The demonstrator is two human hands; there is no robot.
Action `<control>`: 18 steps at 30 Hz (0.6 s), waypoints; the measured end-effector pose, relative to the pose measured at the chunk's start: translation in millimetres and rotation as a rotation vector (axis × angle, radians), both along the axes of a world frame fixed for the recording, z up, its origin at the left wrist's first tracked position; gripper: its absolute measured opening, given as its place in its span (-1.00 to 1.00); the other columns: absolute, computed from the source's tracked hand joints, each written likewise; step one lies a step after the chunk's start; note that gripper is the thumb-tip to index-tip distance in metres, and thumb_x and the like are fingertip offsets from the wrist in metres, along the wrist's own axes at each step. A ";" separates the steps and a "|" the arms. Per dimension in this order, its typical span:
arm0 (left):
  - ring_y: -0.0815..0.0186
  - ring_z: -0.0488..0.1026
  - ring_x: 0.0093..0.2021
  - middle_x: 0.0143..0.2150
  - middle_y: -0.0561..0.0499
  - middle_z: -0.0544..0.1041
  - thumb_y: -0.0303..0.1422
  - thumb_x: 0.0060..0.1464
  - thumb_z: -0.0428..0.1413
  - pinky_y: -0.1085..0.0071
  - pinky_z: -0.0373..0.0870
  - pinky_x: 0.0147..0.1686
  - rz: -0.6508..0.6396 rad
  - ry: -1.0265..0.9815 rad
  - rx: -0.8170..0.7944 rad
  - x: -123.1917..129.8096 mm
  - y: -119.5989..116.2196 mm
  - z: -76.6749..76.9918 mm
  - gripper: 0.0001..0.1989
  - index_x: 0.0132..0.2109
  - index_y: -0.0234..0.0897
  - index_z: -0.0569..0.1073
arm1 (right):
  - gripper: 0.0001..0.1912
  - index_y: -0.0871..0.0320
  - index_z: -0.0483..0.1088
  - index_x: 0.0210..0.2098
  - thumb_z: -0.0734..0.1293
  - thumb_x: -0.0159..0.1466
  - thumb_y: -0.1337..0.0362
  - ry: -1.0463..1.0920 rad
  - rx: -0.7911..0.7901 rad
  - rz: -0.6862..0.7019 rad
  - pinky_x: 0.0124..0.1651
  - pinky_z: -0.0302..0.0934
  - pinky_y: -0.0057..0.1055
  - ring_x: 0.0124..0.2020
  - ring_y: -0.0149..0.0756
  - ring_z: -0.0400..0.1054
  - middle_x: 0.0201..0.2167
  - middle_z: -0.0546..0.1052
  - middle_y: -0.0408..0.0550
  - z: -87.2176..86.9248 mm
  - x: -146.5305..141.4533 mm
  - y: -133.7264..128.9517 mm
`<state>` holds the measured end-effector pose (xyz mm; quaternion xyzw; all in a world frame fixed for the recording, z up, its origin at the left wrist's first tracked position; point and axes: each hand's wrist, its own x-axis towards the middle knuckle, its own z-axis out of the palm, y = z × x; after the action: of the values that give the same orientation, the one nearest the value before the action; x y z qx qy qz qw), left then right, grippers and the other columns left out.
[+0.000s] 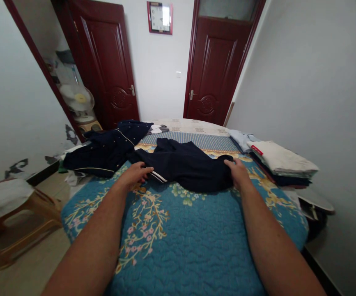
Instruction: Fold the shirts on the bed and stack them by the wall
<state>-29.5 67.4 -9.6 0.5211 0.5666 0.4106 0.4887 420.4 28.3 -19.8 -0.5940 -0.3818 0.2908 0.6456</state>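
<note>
A dark navy garment [190,164] with white stripes along one edge lies crumpled across the quilted cover; I cannot tell its exact kind. At its left end, beside the white stripes, my left hand [137,172] pinches the cloth between thumb and fingers. My right hand [237,170] grips the opposite end, its thumb on top and the other fingers partly hidden. Between the two hands the cloth rests on the teal floral cover [190,230].
On the left lies a heap of navy clothing with pale piping [104,150]. Folded clothes [282,158] are stacked at the right, topped by a cream one with a red label. A stool [14,209] stands at the lower left, and a fan [77,98] stands behind.
</note>
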 end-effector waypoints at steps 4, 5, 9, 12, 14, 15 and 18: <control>0.30 0.53 -0.42 -0.38 0.00 0.58 -0.39 -0.13 0.46 0.49 0.40 -0.48 -0.108 -0.289 -0.023 12.0 -8.2 7.9 -0.71 -0.33 -0.25 0.50 | -0.63 0.09 0.57 -0.27 0.59 -0.10 0.30 -0.333 -0.084 0.192 -0.12 0.35 -0.31 -0.27 -0.18 0.46 -0.37 0.62 -0.14 5.0 7.6 -11.7; 0.31 0.54 -0.38 -0.35 0.02 0.58 -0.41 -0.12 0.45 0.45 0.48 -0.40 -0.084 -0.401 0.004 14.3 -8.5 11.3 -0.71 -0.30 -0.25 0.49 | -0.67 0.11 0.58 -0.29 0.58 -0.09 0.31 -0.310 -0.103 0.244 -0.12 0.36 -0.30 -0.27 -0.16 0.47 -0.35 0.63 -0.12 6.1 6.6 -13.3; 0.29 0.61 -0.13 -0.11 0.03 0.63 -0.41 -0.01 0.36 0.31 0.57 -0.06 0.138 -0.866 0.233 11.3 -4.0 24.9 -0.66 -0.07 -0.16 0.49 | -0.72 0.13 0.57 -0.20 0.51 0.08 0.24 0.186 -0.108 0.349 -0.10 0.46 -0.21 -0.23 -0.10 0.58 -0.26 0.68 -0.02 8.8 -6.6 -12.7; 0.17 0.52 0.24 0.28 -0.06 0.53 -0.43 0.05 0.33 0.14 0.47 0.20 0.149 -0.936 0.330 5.1 -0.5 25.6 -0.42 0.20 0.02 0.43 | -0.73 0.11 0.53 -0.16 0.48 0.14 0.21 0.427 -0.004 0.314 -0.03 0.50 -0.20 -0.18 -0.13 0.62 -0.20 0.70 -0.02 8.1 -19.5 -8.1; 0.10 0.44 0.34 0.42 -0.14 0.41 -0.44 0.02 0.35 0.06 0.40 0.27 0.099 -0.846 0.283 6.5 0.2 19.6 -0.31 0.28 0.02 0.39 | -0.71 0.08 0.52 -0.13 0.49 0.16 0.20 0.451 0.051 0.312 0.00 0.52 -0.21 -0.16 -0.16 0.62 -0.19 0.70 -0.07 6.6 -26.8 -6.0; 0.07 0.45 0.33 0.41 -0.20 0.41 -0.43 0.00 0.37 0.07 0.41 0.26 0.087 -0.760 0.249 9.4 0.0 15.3 -0.29 0.29 -0.04 0.40 | -0.69 0.05 0.51 -0.10 0.49 0.15 0.20 0.449 0.063 0.326 0.01 0.52 -0.21 -0.14 -0.18 0.62 -0.18 0.70 -0.09 5.7 -29.7 -5.7; 0.06 0.56 0.16 0.21 -0.31 0.57 -0.29 -0.01 0.42 0.17 0.51 0.08 0.025 -0.434 0.161 23.7 -1.7 2.8 -0.37 0.21 -0.26 0.48 | -0.60 0.02 0.50 -0.03 0.52 0.13 0.24 0.434 0.037 0.374 0.01 0.52 -0.20 -0.11 -0.18 0.63 -0.13 0.71 -0.11 2.9 -35.2 -7.0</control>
<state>-5.8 65.7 -6.8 0.4507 0.4199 0.5629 0.5511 385.1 21.3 -16.9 -0.4254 -0.3427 0.5181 0.6581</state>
